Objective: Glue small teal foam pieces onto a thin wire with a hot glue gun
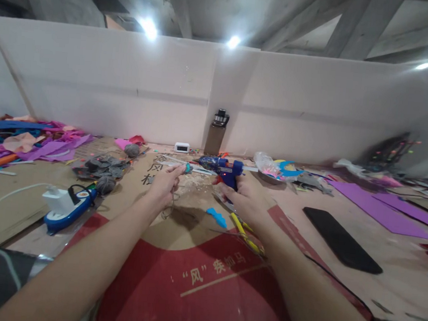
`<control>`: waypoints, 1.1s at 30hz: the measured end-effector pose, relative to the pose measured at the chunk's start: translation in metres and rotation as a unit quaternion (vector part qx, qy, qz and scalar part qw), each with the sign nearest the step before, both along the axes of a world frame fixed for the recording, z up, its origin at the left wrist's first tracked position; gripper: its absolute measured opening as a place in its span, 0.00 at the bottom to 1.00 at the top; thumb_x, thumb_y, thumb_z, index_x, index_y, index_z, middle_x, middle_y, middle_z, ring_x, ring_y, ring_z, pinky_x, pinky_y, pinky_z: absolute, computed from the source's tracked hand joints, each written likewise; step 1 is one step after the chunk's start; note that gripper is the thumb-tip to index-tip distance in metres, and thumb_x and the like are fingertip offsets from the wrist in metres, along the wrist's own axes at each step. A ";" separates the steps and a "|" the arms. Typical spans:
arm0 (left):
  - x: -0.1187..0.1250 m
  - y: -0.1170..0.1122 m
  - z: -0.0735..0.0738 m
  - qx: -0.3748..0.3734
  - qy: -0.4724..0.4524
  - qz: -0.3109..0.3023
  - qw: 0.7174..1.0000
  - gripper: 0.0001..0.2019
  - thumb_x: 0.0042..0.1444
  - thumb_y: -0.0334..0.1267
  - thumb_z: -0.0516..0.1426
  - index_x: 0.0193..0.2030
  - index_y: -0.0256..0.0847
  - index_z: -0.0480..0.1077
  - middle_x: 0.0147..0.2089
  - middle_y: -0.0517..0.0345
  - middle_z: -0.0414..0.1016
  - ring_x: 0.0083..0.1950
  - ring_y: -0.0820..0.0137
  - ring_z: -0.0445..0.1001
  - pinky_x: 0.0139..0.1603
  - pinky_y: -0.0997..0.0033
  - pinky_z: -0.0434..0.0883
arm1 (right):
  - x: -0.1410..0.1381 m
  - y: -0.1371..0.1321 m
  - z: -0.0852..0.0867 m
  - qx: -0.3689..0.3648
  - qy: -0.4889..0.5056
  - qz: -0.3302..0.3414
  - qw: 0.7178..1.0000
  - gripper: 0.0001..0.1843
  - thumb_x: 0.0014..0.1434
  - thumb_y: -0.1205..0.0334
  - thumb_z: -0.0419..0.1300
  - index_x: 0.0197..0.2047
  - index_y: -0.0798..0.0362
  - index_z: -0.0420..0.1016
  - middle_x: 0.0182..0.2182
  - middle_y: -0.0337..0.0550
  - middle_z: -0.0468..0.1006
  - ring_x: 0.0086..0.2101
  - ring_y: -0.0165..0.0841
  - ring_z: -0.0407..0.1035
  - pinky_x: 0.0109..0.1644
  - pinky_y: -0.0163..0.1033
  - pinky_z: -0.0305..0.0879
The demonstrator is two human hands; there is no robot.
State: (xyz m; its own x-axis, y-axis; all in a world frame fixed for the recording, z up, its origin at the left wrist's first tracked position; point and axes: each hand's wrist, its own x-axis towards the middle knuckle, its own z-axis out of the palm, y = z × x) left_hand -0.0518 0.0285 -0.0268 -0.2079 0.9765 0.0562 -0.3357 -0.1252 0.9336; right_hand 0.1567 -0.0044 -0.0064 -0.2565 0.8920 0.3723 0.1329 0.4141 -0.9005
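Observation:
My right hand grips a blue hot glue gun, its nozzle aimed left. My left hand pinches a small teal piece right at the nozzle tip, above the cardboard-covered table. A thin wire loop hangs under the left hand. Below the hands lie a blue felt scrap and yellow-handled scissors.
A blue power strip with a white plug lies at the left, grey felt bits behind it, coloured felt heaps far left. A black phone-like slab, purple sheets, a bottle and a small white clock stand beyond.

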 end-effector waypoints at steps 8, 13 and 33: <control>0.005 -0.002 0.001 0.006 0.000 -0.005 1.000 0.16 0.37 0.40 0.69 0.33 0.36 0.74 0.25 0.65 0.68 0.15 0.85 0.47 0.16 0.78 0.41 | -0.001 0.011 -0.012 0.119 -0.110 -0.035 0.986 0.14 0.58 0.57 0.55 0.46 0.53 0.69 0.32 0.43 0.75 0.32 0.35 0.68 0.37 0.40 0.65; 0.005 -0.002 0.001 0.010 -0.001 -0.008 1.000 0.19 0.36 0.43 0.70 0.34 0.36 0.74 0.26 0.64 0.69 0.15 0.86 0.49 0.15 0.79 0.42 | -0.001 0.013 -0.015 0.151 -0.129 -0.042 0.979 0.14 0.59 0.58 0.54 0.47 0.52 0.69 0.31 0.43 0.75 0.35 0.37 0.69 0.39 0.41 0.66; 0.009 -0.005 0.005 0.022 -0.013 -0.032 0.999 0.17 0.36 0.40 0.70 0.31 0.35 0.73 0.25 0.64 0.69 0.15 0.87 0.50 0.15 0.81 0.42 | 0.000 0.010 -0.014 0.163 -0.178 -0.062 0.968 0.18 0.61 0.60 0.53 0.54 0.52 0.67 0.45 0.49 0.77 0.43 0.39 0.70 0.50 0.46 0.65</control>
State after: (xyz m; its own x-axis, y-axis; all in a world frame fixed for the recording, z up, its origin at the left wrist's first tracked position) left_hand -0.0427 0.0231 -0.0222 -0.1464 0.9847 0.0947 -0.3680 -0.1431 0.9187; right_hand 0.1569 0.0054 -0.0200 -0.3189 0.7739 0.5472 0.4780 0.6299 -0.6122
